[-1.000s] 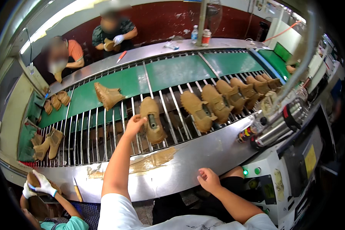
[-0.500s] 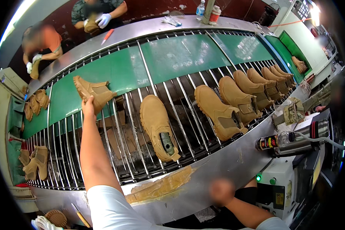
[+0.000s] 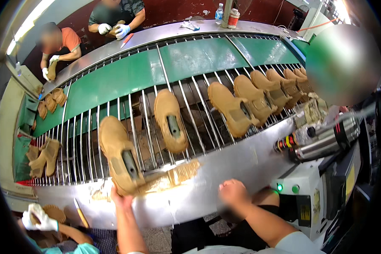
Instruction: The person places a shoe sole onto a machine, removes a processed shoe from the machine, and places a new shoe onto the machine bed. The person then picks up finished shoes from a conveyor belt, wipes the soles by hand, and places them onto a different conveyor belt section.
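My left hand (image 3: pixel 122 199) grips the heel end of a tan ankle boot (image 3: pixel 114 144), fingers partly hidden beneath it. The boot lies toe away from me over the metal rollers, its elastic side panel and the dark last inside its opening showing. To its right rests another tan boot (image 3: pixel 170 120), also on a last, apart from the held one. My right hand (image 3: pixel 235 195) is curled into a fist at the near metal edge (image 3: pixel 254 158), partly blurred, with nothing seen protruding from it. Several more tan boots (image 3: pixel 230 110) stand in a row on the rollers to the right.
A green belt (image 3: pixel 203 55) runs behind the rollers. At right lie a steel flask (image 3: pixel 326 142) and a dark-labelled bottle (image 3: pixel 285 143). A yellow-handled knife (image 3: pixel 81 213) lies at the near left, beside a co-worker's gloved hand (image 3: pixel 39 219). Two people handle boots across the line.
My left hand has brought its boot from above the green belt back toward me, onto the rollers' near side. My right hand has moved up slightly. A gloved co-worker's hand has appeared at lower left.
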Motion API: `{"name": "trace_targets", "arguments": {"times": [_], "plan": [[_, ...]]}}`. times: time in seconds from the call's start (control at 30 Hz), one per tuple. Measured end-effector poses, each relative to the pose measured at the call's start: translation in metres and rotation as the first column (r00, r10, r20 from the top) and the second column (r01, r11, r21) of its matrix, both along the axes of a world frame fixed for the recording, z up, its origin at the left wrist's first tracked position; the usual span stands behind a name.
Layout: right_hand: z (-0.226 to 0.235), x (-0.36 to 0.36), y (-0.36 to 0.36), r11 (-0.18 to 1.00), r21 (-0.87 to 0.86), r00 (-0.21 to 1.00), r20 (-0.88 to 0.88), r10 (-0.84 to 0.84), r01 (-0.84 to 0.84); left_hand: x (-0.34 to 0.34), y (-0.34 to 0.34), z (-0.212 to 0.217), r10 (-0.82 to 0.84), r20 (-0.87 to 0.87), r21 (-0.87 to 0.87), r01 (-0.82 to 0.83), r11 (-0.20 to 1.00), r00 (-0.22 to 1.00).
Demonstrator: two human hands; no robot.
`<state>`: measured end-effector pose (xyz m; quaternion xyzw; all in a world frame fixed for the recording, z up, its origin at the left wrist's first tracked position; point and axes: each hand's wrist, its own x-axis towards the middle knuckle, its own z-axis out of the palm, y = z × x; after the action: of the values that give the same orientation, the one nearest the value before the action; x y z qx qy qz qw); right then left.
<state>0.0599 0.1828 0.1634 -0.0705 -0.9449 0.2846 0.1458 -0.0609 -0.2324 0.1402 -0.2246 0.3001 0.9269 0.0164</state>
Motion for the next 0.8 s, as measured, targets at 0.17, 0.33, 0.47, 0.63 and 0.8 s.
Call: {"name": "trace_targets", "arguments": {"times": [0.17, 0.33, 0.47, 0.63, 0.8], "plan": [[-0.014, 0.018, 0.007, 0.98, -0.2, 0.998, 0.07, 0.002, 0.012, 0.164, 0.109, 0.099, -0.37, -0.18, 0.115, 0.393, 0.912, 0.912], [0.101, 0.087, -0.008, -0.488, -0.846, 0.836, -0.418, 0.355, -0.216, 0.221, 0.188, 0.15, -0.695, -0.375, 0.417, 0.781, 0.465, 0.614], [0.137, 0.191, 0.042, -0.583, -0.69, 0.748, -0.633, 0.199, -0.428, 0.249, 0.279, 0.169, -0.865, -0.486, 0.164, 0.985, 0.046, 0.121], [0.127, 0.35, 0.095, -0.244, -0.884, 0.87, -0.281, -0.405, -0.399, 0.287, 0.38, 0.172, -0.806, -0.386, -0.551, 0.813, -0.189, -0.449], [0.155, 0.514, 0.151, 0.107, -0.994, 0.41, -0.095, -0.907, 0.007, 0.286, 0.435, 0.13, -0.966, 0.002, -0.84, 0.524, -0.142, -0.257]]}}
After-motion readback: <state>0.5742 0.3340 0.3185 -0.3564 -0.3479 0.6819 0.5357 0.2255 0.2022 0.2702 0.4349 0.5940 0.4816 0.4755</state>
